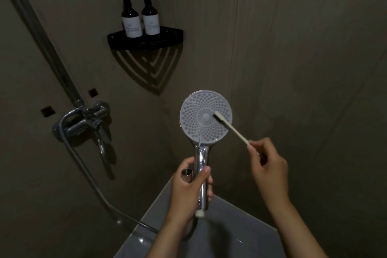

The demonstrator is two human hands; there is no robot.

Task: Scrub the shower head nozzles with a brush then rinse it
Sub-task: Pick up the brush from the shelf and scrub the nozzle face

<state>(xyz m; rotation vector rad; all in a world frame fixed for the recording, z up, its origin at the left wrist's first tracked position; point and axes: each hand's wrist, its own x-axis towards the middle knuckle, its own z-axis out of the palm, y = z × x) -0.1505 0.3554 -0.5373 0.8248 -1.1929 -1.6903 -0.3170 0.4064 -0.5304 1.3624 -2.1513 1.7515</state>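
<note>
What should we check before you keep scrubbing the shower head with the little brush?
1. Left hand wrapped firmly round the shower head handle: ok.
2. Nozzle face turned toward the camera so the holes can be seen: ok.
3. Brush head resting on the nozzles, near the centre: ok.
4. Right hand fingers pinching only the far end of the brush handle, so pressure may be weak: not ok.
5. Basin underneath to catch drips: ok.
6. Tap working for the rinse: cannot tell.
</note>
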